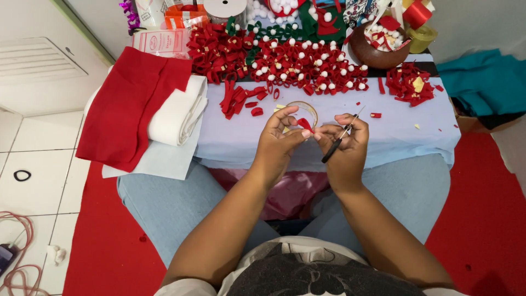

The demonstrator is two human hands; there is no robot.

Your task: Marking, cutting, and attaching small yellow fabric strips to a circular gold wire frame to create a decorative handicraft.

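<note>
A white tiled floor shows at the left of the frame, with a red mat (pixel 482 219) spread under the seated person, whose knees in light jeans fill the lower middle. Across the upper middle stands a low table (pixel 405 137) under a pale blue cloth. On its left end, hanging over the edge, lies a folded red felt (pixel 129 104) on top of a white felt (pixel 181 112). Along the table's far side, at top centre, runs a wide heap of red bows (pixel 296 63), many tipped with small white pompoms, and a smaller pile of red strips (pixel 235 101) lies just below it. At the upper right sits a brown bowl (pixel 378 52) holding scraps, with a mound of red offcuts (pixel 408 82) just beside it. A teal cloth (pixel 485 82) lies on the floor at the right edge. At centre, over the table's near edge, the left hand (pixel 276 140) has its grip closed, thumb and forefinger pinching a small red felt piece (pixel 304 124). The right hand (pixel 346 142) meets it fingertip to fingertip, its grip closed around small scissors (pixel 341 137) with a black handle, the blades pointing up and to the right. A clear tape ring (pixel 304 109) lies on the table just behind the fingers.
</note>
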